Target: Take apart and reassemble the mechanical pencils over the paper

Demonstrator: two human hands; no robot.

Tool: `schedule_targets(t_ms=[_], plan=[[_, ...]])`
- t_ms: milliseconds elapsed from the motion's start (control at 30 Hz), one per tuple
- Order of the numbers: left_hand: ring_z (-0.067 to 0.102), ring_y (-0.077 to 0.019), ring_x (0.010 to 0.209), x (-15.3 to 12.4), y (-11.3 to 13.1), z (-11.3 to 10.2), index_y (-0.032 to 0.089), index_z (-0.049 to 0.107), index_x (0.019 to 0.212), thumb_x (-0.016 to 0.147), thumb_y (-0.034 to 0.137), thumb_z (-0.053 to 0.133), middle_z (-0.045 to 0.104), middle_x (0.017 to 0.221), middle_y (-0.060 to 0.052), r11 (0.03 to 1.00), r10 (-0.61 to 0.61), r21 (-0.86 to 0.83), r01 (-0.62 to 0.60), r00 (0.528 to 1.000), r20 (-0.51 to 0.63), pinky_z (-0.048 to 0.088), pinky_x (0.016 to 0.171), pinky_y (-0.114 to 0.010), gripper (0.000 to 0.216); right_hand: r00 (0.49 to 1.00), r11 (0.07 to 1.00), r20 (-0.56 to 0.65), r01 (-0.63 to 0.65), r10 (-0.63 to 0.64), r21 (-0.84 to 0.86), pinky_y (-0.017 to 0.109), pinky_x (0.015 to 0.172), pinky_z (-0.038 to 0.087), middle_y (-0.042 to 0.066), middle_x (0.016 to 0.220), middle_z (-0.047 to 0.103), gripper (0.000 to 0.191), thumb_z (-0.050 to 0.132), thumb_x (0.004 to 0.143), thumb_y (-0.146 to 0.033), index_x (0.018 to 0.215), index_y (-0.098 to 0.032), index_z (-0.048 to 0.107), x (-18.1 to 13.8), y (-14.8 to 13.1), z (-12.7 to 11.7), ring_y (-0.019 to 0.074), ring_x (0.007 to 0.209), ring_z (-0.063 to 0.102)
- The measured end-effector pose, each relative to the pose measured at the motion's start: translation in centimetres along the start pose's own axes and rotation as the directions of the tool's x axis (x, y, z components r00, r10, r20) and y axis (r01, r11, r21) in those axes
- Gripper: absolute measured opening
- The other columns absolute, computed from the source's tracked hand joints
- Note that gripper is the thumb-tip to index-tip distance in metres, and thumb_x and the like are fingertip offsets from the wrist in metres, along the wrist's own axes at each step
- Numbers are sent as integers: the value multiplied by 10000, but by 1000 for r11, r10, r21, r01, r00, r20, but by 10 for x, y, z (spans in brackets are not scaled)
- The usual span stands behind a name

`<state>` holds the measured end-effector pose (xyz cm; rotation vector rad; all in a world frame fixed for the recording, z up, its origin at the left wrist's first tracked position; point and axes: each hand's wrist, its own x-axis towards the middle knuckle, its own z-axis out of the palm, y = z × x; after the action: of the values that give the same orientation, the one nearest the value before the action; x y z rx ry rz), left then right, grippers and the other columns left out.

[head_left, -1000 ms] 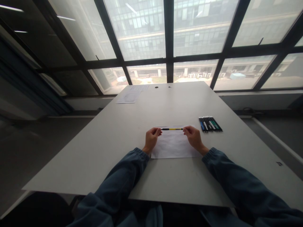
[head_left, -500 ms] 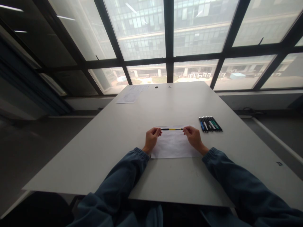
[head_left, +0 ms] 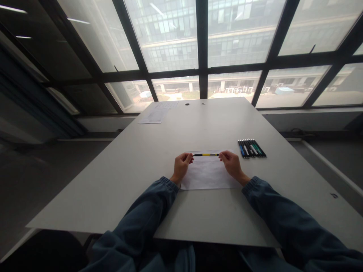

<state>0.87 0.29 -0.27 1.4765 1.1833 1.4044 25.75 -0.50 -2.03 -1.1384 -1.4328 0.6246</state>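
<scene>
A yellow and black pen (head_left: 206, 155) is stretched level between my two hands, above a white sheet of paper (head_left: 210, 175). Its left end is pinched in the fingertips of my left hand (head_left: 182, 165). At the other end, the fingers of my right hand (head_left: 231, 163) close on the pen's tip. Both ends are partly hidden by the fingers. To the right of my right hand lies a row of pens (head_left: 252, 148), side by side, mostly black with blue, white and green parts.
The white table (head_left: 127, 181) reaches forward to tall windows with dark frames. More printed papers (head_left: 153, 115) lie at its far left. Two small dark spots, one a round hole (head_left: 187, 104), show near the far edge. A small dark mark (head_left: 334, 196) is at the right.
The pen seems to have turned slightly about its length, with a light clip-like strip now showing near its right end. Both hands stay in place.
</scene>
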Motion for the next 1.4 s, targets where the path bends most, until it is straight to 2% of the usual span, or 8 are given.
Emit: schedule_targets(t_ms=[933, 1400], plan=[[580, -130, 562, -1, 3, 0, 143, 691, 715, 847, 486, 627, 653, 633, -38, 1000, 8, 13, -9, 1000, 17, 463, 548, -239, 374, 1000, 1000, 9, -20, 20, -3, 299, 563, 508, 52, 674, 681, 358, 582, 871, -522, 764, -187, 652, 0, 2, 0, 196, 610, 641], [575, -128, 552, -1, 4, 0, 140, 683, 694, 854, 483, 618, 646, 617, -38, 1000, 8, 26, -9, 1000, 20, 460, 541, -233, 384, 1000, 1000, 17, -2, 2, -10, 286, 566, 489, 41, 660, 657, 340, 570, 893, -486, 755, -185, 644, -1, 2, 0, 187, 606, 625]])
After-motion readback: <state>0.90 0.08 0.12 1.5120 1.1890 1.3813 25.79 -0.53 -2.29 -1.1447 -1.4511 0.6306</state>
